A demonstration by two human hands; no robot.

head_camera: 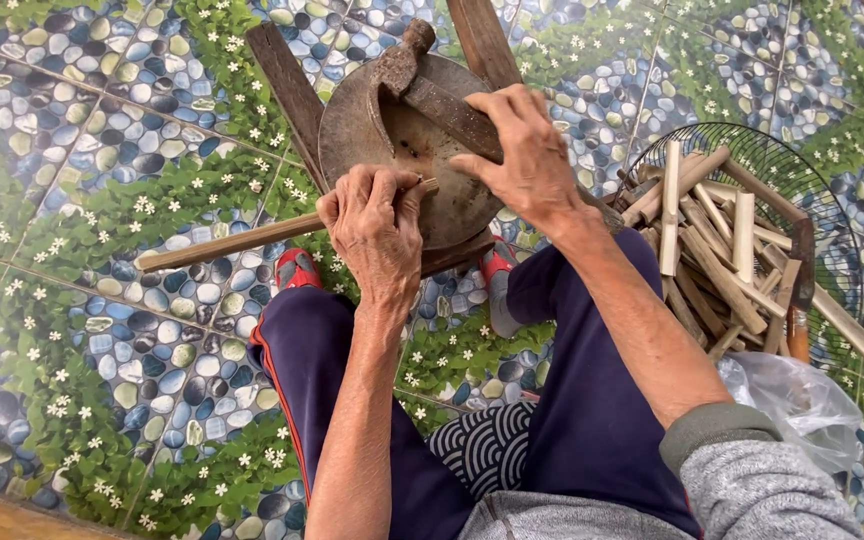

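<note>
My left hand [374, 222] grips a long bamboo stick [222, 244] that points out to the left, with its near end resting on a round wooden chopping block [352, 135]. My right hand [522, 150] presses down on the flat dark blade of a heavy knife [447, 112] that lies across the block. The knife's worn curved tip [397, 65] reaches past the block's far edge. The two hands are close together over the block's near side.
A round wire basket [812, 190] on the right holds several cut bamboo pieces [712, 240]. A clear plastic bag [797, 400] lies beside it. Two wooden slats [287, 85] run under the block. My legs in dark blue trousers and red sandals rest on a pebble-and-flower patterned tile floor.
</note>
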